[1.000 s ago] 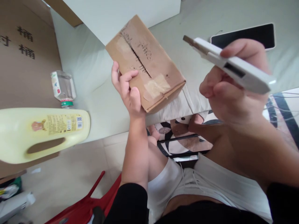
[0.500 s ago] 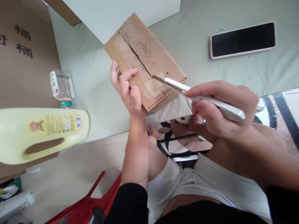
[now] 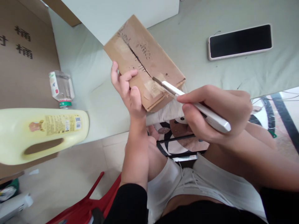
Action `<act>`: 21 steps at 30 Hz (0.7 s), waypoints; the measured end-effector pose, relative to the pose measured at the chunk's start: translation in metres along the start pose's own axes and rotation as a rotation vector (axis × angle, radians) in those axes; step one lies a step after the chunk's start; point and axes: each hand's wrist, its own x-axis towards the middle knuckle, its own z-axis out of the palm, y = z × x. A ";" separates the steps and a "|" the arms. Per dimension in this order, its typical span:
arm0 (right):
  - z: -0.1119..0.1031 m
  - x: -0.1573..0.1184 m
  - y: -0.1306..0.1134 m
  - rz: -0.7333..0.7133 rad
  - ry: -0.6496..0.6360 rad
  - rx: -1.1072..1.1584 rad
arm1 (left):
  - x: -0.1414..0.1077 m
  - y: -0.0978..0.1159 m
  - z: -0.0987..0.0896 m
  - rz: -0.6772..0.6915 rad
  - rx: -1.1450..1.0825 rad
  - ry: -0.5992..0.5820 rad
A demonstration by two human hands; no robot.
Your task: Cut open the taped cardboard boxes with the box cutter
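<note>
A small brown cardboard box sits tilted near the table's front edge, its taped top crossed by a dark slit along the seam. My left hand grips the box by its near left side, with fingers bent over the top edge. Held in my right hand is a white utility knife with its blade out. The blade tip touches the seam at the near end of the slit, beside a patch of clear tape. My right thumb and index finger press along the knife's body.
A phone lies at the right on the pale green cloth. On the left are a clear bottle with a green cap and a large yellow jug. A white box stands behind, a large carton at far left.
My right hand and the knife have shifted slightly left and down, and the knife is angled more steeply. The blade tip stays near the same spot on the seam. My left hand holds still.
</note>
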 end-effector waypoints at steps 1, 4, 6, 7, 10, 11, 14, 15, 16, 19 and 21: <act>0.002 0.001 0.000 -0.014 0.016 0.020 | 0.000 -0.001 0.000 0.000 0.007 -0.005; 0.007 0.003 0.002 -0.070 0.059 0.070 | 0.002 -0.011 0.001 0.025 -0.022 -0.010; 0.007 0.003 0.004 -0.095 0.075 0.075 | 0.003 -0.020 0.001 0.032 -0.051 -0.029; 0.007 0.003 0.004 -0.093 0.078 0.069 | 0.004 -0.024 0.001 0.023 -0.062 -0.042; 0.004 0.002 0.001 -0.110 0.104 0.048 | 0.004 -0.027 0.002 0.023 -0.086 -0.029; 0.004 0.002 -0.001 -0.119 0.113 0.039 | 0.004 -0.026 0.002 0.032 -0.086 -0.011; 0.004 0.002 -0.002 -0.147 0.146 0.024 | 0.003 -0.023 0.003 0.046 -0.060 0.021; 0.005 0.002 -0.002 -0.146 0.152 0.025 | 0.003 -0.022 0.003 0.042 -0.049 0.021; 0.006 0.002 -0.001 -0.141 0.154 0.029 | 0.003 -0.022 0.003 0.038 -0.042 0.021; 0.008 0.002 0.003 -0.124 0.112 0.030 | 0.004 -0.021 0.004 0.031 -0.038 0.028; 0.008 0.003 0.004 -0.119 0.092 0.040 | 0.004 -0.020 0.005 0.027 -0.049 0.024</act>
